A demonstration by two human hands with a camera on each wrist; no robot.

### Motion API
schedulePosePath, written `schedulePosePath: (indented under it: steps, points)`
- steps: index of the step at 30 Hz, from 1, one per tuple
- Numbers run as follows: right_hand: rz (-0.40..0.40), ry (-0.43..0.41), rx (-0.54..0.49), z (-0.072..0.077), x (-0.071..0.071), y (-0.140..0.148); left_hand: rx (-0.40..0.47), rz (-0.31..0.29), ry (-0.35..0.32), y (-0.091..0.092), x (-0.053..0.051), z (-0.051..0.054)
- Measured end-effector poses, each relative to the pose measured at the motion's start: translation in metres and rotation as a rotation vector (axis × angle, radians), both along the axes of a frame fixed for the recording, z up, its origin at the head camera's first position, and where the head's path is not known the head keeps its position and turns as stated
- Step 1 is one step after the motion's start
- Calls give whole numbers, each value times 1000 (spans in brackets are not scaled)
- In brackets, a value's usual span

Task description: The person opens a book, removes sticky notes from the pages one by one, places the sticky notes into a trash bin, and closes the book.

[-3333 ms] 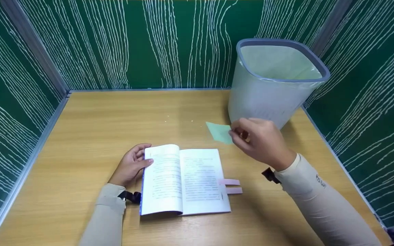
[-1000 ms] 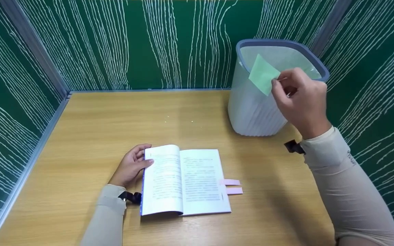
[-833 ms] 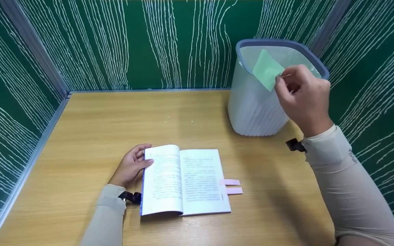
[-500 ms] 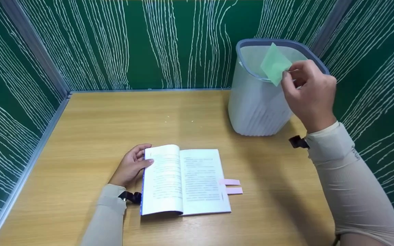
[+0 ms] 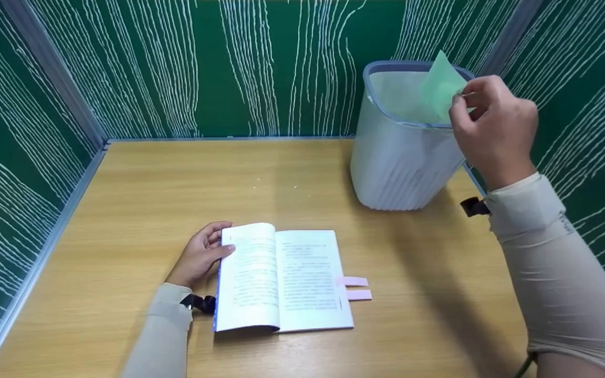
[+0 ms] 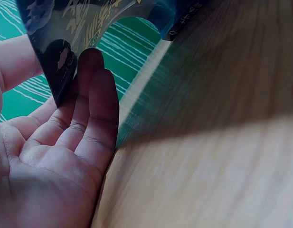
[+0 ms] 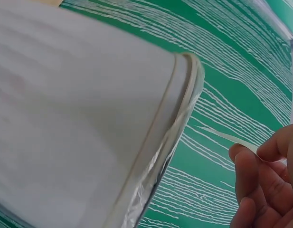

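Observation:
An open book [image 5: 310, 283] lies on the table, with two pink sticky tabs [image 5: 359, 295] jutting from its right edge. My left hand [image 5: 200, 254] holds the book's left side, thumb on the page and fingers behind the cover; the left wrist view shows the dark cover [image 6: 53, 42] between thumb and fingers. By one corner, my right hand [image 5: 497, 126] pinches a green sticky note [image 5: 441, 89] between thumb and forefinger. In the head view the note overlaps the mouth of the trash bin [image 5: 402, 157]; the right wrist view shows it edge-on, apart from the bin's rim [image 7: 184, 95].
The bin stands at the table's back right corner, lined with a thin bag and topped by a grey rim. Green panels [image 5: 281, 68] with white wavy lines enclose the wooden table [image 5: 176, 178] on three sides. Tiny white specks lie behind the book.
My right hand has carried the green sticky note from behind the book up and right to the bin's mouth. My left hand and the book have stayed almost still.

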State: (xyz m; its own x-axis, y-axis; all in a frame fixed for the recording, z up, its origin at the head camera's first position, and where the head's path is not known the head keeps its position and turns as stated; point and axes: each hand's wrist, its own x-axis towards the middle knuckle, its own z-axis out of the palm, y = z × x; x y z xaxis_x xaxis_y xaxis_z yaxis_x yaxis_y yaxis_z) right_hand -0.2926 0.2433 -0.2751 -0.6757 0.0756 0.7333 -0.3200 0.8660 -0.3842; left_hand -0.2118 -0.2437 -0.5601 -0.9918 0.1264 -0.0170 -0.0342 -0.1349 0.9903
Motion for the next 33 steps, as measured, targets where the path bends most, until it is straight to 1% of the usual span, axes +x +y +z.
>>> schedulePosePath:
  steps: [4, 8, 14, 17, 20, 23, 26, 28, 29, 31, 33]
  points:
    - [-1, -25, 49, 5, -10, 2, 12, -5, -1, -1, 0, 0]
    - [-9, -86, 41, 5, -19, 2, 30, 0, -5, -2, 0, 0]
    - [-26, -190, 20, -6, -30, 5, 16, -8, 0, -2, 0, -1]
    - [-24, -214, 15, -13, -32, 8, 13, -12, -2, -1, -1, -1]
    - [-27, -204, -32, -20, -28, 9, 11, -19, -2, 0, -2, -2]
    - [-6, -133, -118, -30, -20, 7, 7, -27, -1, 0, -2, -3]
    - [87, -10, -215, -48, -7, -2, 3, -28, 1, 0, -2, -4]
    - [175, 68, -251, -69, 2, -11, 5, -25, 6, 0, -2, -3]
    - [223, 85, -264, -82, 6, -17, 5, -23, 9, 0, -2, -3]
    - [324, 75, -272, -113, 14, -28, 4, -21, 12, -1, -2, -3]
    - [433, -8, -284, -148, 22, -39, -4, -23, 14, -1, -2, -3]
